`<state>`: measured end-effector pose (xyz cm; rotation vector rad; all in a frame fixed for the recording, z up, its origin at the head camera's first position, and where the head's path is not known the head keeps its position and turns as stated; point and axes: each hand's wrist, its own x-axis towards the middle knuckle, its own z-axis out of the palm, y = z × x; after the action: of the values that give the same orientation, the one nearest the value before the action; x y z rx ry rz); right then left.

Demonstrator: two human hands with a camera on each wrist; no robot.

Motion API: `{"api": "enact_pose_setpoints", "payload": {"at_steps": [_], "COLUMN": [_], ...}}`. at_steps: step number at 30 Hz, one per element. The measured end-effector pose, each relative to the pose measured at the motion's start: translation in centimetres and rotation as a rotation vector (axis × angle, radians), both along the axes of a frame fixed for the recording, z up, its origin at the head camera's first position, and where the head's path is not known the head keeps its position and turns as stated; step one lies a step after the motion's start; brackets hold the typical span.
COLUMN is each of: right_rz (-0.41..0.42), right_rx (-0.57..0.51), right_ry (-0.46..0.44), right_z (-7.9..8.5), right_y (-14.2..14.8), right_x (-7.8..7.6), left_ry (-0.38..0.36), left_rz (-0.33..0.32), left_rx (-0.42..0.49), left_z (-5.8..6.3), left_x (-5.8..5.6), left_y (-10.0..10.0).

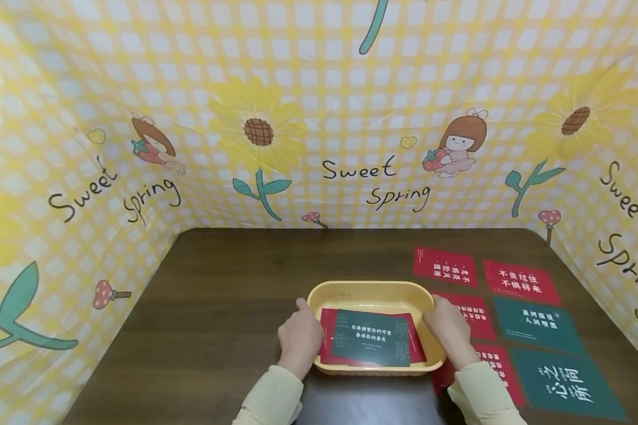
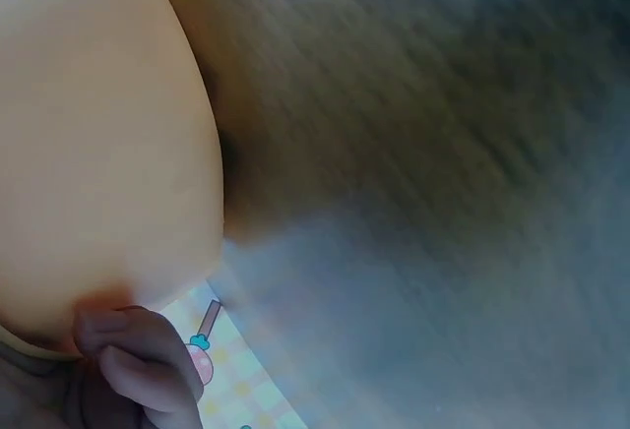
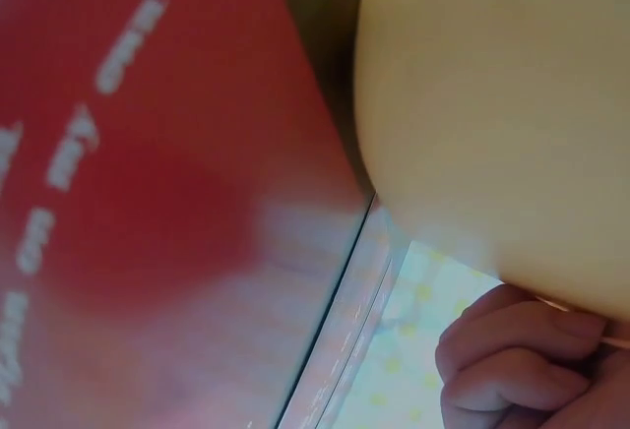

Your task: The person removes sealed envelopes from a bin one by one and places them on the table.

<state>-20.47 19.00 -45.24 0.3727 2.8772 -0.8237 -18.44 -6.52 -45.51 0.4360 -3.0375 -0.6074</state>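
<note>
A pale yellow plastic basin (image 1: 372, 370) with rounded corners is in front of me, gripped at both ends. Inside it a green card (image 1: 369, 342) with white writing lies over red cards (image 1: 328, 336). My left hand (image 1: 300, 336) holds the left end; in the left wrist view its curled fingers (image 2: 138, 360) show at the basin's edge. At the right end my right hand (image 1: 449, 330) grips the rim, its fingers (image 3: 517, 350) bent round the edge in the right wrist view. The basin's wall (image 3: 492, 104) fills much of that view.
Red and green cards lie in rows on the right of the dark wooden table (image 1: 218, 307), among them a red card (image 1: 521, 282) and a green card (image 1: 563, 383). The right forearm passes over the nearest ones. A yellow checked cloth (image 1: 308, 77) hangs behind and at the sides.
</note>
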Motion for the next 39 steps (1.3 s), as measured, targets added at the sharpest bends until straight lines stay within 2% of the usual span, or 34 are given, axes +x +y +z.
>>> {"api": "enact_pose_setpoints", "payload": {"at_steps": [12,15,18,20,22,25,28,29,31,33,35,37,39], "right_rz": [-0.01,-0.004,0.001,0.002,0.0,-0.004,-0.009,-0.01,-0.01,-0.008,-0.008,-0.008,-0.007], "right_rx": [-0.001,0.004,0.017,0.029,0.037,0.043,0.046,0.046,0.048,0.052,0.055,0.065,0.072], "right_ry": [-0.005,-0.003,-0.005,-0.011,-0.015,-0.016,-0.013,-0.015,-0.017,-0.02,-0.023,-0.022,-0.018], "right_z": [-0.2,-0.1,-0.1,0.0,0.0,0.0,-0.1,-0.1,-0.2,-0.2,-0.2,-0.1,0.0], "right_y": [0.0,-0.1,-0.2,-0.2,-0.2,-0.1,-0.1,-0.1,-0.1,-0.2,-0.3,-0.3,-0.3], "right_x": [0.1,0.0,0.0,0.0,0.0,-0.1,-0.1,-0.1,-0.1,-0.2,-0.2,-0.1,-0.1], "left_ry": [0.009,0.067,0.172,0.241,0.302,0.38,0.419,0.418,0.37,0.314,0.215,0.115,0.044], "left_rz": [0.003,0.004,-0.026,-0.065,-0.134,-0.299,-0.433,-0.45,-0.442,-0.4,-0.343,-0.29,-0.255], "left_rx": [0.007,-0.003,-0.047,-0.102,-0.159,-0.248,-0.226,-0.196,-0.077,0.033,0.101,0.1,0.059], "left_z": [0.1,0.0,-0.4,-0.6,-0.7,-0.6,-0.4,-0.4,-0.2,-0.2,-0.2,-0.2,-0.3], "left_x": [0.2,0.3,0.3,0.3,0.3,0.2,0.3,0.3,0.6,0.9,1.1,1.3,1.4], "left_y": [0.0,-0.1,0.0,0.0,0.0,0.0,0.4,0.7,1.5,2.4,3.1,3.6,3.9]}}
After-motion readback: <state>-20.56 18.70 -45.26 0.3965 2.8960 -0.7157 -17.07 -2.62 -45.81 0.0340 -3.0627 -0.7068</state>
